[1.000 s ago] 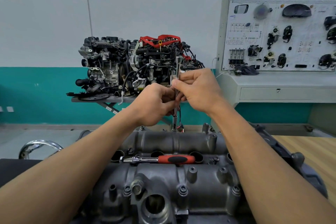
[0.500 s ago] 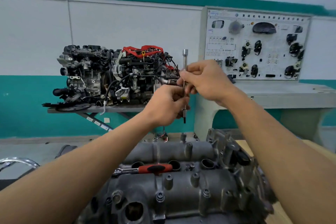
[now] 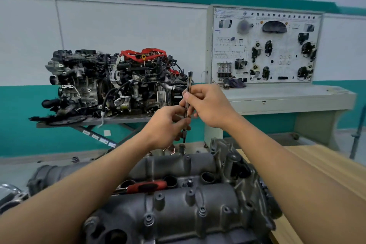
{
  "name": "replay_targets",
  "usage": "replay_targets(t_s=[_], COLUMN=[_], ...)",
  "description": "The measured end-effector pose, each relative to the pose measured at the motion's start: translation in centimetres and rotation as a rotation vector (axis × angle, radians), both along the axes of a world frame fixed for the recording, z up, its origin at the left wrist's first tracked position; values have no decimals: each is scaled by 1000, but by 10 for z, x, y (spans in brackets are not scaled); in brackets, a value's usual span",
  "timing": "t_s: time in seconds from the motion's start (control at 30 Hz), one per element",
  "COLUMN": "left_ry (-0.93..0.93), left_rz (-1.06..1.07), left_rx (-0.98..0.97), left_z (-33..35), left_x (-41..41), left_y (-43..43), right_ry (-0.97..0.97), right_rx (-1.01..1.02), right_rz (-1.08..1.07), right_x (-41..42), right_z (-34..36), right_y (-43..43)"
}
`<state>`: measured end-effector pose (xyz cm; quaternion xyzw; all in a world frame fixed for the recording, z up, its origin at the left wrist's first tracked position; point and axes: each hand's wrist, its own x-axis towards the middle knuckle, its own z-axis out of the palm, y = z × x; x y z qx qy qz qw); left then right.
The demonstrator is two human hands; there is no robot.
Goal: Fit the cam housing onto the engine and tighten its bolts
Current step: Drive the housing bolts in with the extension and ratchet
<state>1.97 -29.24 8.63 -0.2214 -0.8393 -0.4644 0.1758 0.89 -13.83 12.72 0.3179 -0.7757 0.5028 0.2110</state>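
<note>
Cam housing (image 3: 178,210) was seated on the engine, low and central. Above its far edge, the left hand (image 3: 168,125) was closed around the lower part of an upright extension bar (image 3: 187,93); the right hand (image 3: 210,105) was pinched on its middle. A red-handled ratchet (image 3: 146,186) was laid across the housing.
</note>
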Motion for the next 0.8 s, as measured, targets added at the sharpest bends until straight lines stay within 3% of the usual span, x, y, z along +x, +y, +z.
replay_targets(t_s=[0.5, 0.7, 0.8], left_ry=[-40, 112, 119], left_rz=[-22, 127, 108], left_rx=[-3, 27, -21], left_z=[-6, -5, -4], left_x=[-1, -7, -7], left_y=[-5, -7, -10], right_ry=[-70, 29, -37], right_rx=[-36, -113, -104], right_rz=[61, -158, -62], right_x=[-6, -10, -8], right_z=[-9, -11, -12], right_y=[-4, -1, -2])
